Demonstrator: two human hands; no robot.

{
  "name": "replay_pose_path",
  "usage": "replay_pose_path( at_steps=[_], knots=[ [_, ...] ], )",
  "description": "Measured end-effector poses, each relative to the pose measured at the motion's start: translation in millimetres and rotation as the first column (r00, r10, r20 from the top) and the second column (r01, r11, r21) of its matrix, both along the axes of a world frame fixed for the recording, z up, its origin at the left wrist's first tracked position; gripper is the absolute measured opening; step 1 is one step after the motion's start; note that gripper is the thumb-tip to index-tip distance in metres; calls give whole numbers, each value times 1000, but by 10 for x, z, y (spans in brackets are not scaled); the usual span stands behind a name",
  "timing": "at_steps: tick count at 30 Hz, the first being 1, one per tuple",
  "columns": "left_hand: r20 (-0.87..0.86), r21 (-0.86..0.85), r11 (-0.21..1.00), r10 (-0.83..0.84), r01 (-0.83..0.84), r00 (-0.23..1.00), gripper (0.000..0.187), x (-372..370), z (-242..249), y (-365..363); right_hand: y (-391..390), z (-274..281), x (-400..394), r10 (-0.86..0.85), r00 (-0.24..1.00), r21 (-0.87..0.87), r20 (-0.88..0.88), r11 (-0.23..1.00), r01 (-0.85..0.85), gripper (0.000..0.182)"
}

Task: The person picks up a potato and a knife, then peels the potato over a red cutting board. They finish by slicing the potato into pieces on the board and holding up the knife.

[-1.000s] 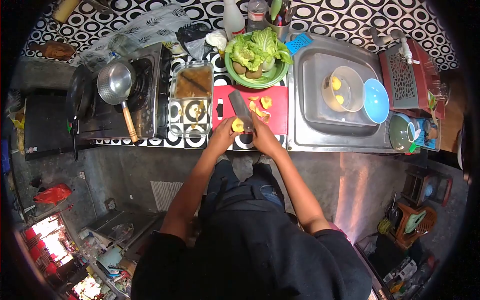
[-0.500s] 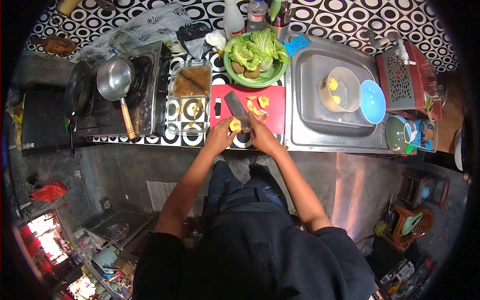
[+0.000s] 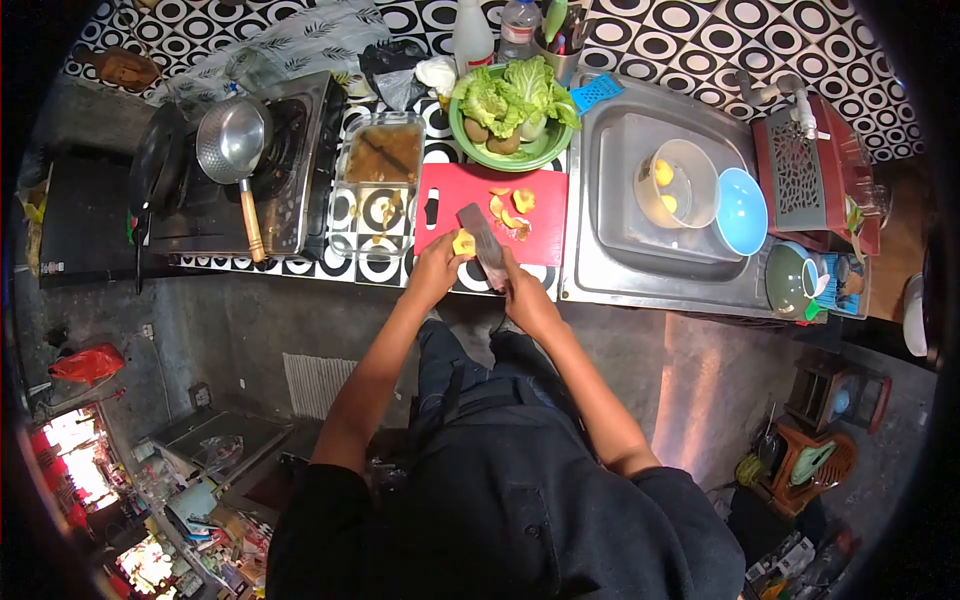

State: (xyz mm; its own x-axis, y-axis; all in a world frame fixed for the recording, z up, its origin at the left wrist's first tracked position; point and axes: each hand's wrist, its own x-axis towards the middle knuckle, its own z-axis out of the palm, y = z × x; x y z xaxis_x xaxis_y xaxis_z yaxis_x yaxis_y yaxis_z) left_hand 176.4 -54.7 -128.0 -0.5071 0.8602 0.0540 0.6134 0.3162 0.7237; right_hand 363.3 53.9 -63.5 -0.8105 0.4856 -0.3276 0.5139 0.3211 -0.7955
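My left hand (image 3: 433, 274) is closed around a yellow piece of produce (image 3: 463, 243), held over the near edge of the red cutting board (image 3: 545, 185). In my right hand (image 3: 530, 303) is a broad-bladed knife (image 3: 483, 242), its handle hidden by the fingers. The blade points away from me and leans to the left, its flat side close beside the yellow piece. Farther up the board lie several orange-yellow peelings (image 3: 512, 222) and a yellow chunk (image 3: 523, 200).
Behind the board stands a green bowl (image 3: 548, 155) of leafy greens and brown roundish produce. Left are a glass container (image 3: 350, 165) with brown liquid and a stove with a saucepan (image 3: 232, 140). The sink (image 3: 585, 270) at right holds a pale bowl (image 3: 692, 190) and a blue bowl (image 3: 742, 215).
My right hand has lowered towards me, and the knife blade has turned more upright, away from me. The yellow piece stays in my left hand. The whole view has shifted slightly.
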Motion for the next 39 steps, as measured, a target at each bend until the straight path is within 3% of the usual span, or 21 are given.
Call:
replay_pose_path(
  at_steps=[6, 8, 18, 22, 27, 36, 39],
  knots=[
    [394, -20, 997, 79, -78, 916, 45, -15, -164, -73, -56, -185, -11, -4, 995, 87, -96, 996, 13, 80],
    [416, -31, 996, 88, -83, 905, 40, -7, -155, -63, -11, -154, -33, 4, 999, 59, -54, 998, -1, 81],
    [421, -35, 997, 78, -69, 904, 35, -15, -91, -45, 46, -285, -184, 11, 998, 90, -57, 996, -5, 88],
    [314, 43, 997, 54, -71, 948, 38, -24, -142, -52, 119, -310, -403, -10, 999, 58, -43, 998, 13, 88],
    [378, 12, 997, 67, -78, 923, 38, -35, -158, -53, 154, -296, -588, -28, 998, 125, -65, 992, 36, 85],
    [377, -40, 999, 36, -23, 925, 34, -82, -196, -54, 238, -274, -696, -100, 995, -63, 0, 993, 100, 77],
    [386, -48, 999, 26, -8, 922, 35, -98, -232, -57, 246, -465, -670, -141, 985, -70, -99, 988, 134, 74]
  ],
)
